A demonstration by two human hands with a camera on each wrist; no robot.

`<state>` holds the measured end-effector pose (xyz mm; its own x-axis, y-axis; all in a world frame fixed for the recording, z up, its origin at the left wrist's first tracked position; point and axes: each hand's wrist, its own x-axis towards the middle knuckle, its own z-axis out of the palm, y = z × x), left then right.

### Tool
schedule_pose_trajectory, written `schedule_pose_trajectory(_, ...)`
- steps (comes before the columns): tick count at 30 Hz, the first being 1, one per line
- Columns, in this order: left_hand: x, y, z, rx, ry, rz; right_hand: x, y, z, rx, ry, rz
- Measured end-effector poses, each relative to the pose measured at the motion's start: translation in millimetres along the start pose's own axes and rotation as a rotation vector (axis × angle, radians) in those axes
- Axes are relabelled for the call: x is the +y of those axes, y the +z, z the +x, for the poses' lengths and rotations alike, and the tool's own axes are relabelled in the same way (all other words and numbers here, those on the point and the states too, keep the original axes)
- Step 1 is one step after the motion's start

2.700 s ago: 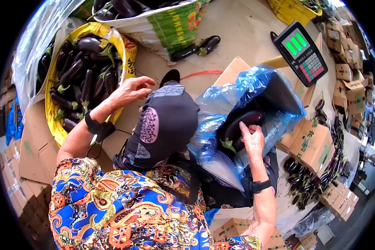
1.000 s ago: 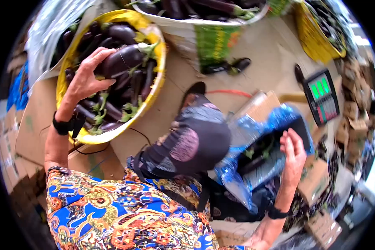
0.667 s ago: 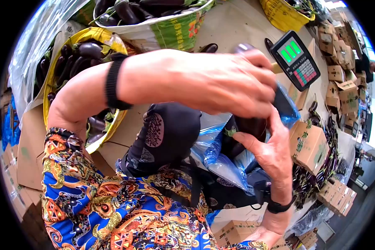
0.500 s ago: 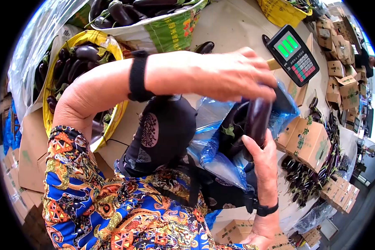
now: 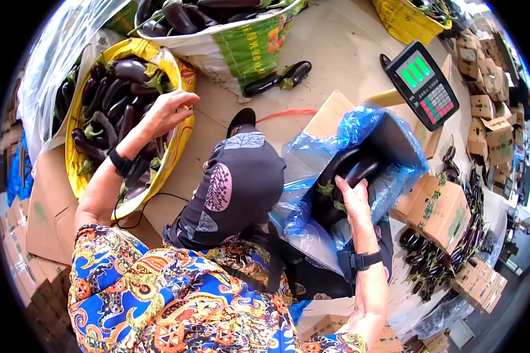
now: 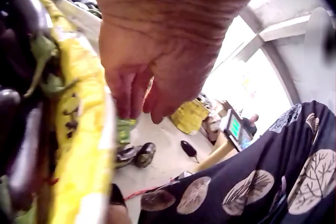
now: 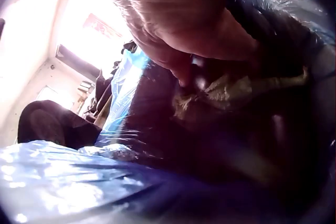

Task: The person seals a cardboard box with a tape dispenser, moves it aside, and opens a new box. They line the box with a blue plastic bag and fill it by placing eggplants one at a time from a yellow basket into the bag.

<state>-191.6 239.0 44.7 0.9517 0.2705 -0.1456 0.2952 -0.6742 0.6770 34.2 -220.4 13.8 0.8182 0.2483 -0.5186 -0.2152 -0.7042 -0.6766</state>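
My right hand reaches into a box lined with a blue plastic bag and grips an eggplant near its green cap. More eggplants lie beside and under it in the liner. In the right wrist view the fingers meet the eggplant's pale cap, with the dark inside of the box around them. My left hand hovers by the right rim of a yellow-lined basket full of eggplants, fingers loosely bent and nothing in them. In the left wrist view it hangs beside the yellow rim.
A scale display stands beyond the box. Two loose eggplants lie on the floor before a larger eggplant-filled sack. My bent knee lies between basket and box. Cartons and heaped eggplants are at right.
My left hand let go of the eggplant over the box and swung back left to the yellow basket. The eggplant went from upright to lying in the liner, my right hand on it.
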Motion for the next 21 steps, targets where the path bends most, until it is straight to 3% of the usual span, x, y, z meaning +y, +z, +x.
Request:
schedule_pose_trajectory(2,-5.6,-3.6,-29.8,0.148,0.011,-0.084,15.7,-3.4,15.4,-0.047,0.037,-0.040)
schedule_pose_trajectory(5,-7.8,-12.0,-62.5,0.525,0.009,0.114,-17.5,3.3,-3.0,0.033,-0.016,0.045)
schedule_pose_trajectory(7,-23.7,-26.2,-91.9,0.625,-0.099,0.104,5.9,-4.1,10.5,-0.078,-0.005,0.143)
schedule_pose_trajectory(9,-47.7,-46.2,-120.4,0.721,-0.372,0.101,11.7,-7.2,10.2,-0.070,-0.022,0.309)
schedule_pose_trajectory(11,-99.0,-56.6,-154.3,0.886,-0.545,0.053,1.3,-17.4,11.2,-0.107,0.070,0.260)
schedule_pose_trajectory(13,-129.3,-58.7,-178.0,0.826,-0.730,0.058,-5.6,-21.5,4.7,-0.122,0.093,0.244)
schedule_pose_trajectory(17,-149.4,-31.9,-194.1,0.672,-0.689,0.086,-19.9,-19.1,-7.4,-0.087,0.114,0.155)
schedule_pose_trajectory(19,-158.6,-15.1,-186.7,0.478,-0.610,0.278,-14.0,-19.7,-6.4,-0.013,0.130,0.039)
schedule_pose_trajectory(20,-169.8,3.9,-185.9,0.496,-0.588,0.470,-13.5,-24.1,-5.2,-0.095,0.113,0.024)
schedule_pose_trajectory(21,-158.7,5.7,-179.2,0.386,-0.724,0.543,-16.4,-25.5,-5.4,-0.104,0.090,-0.011)
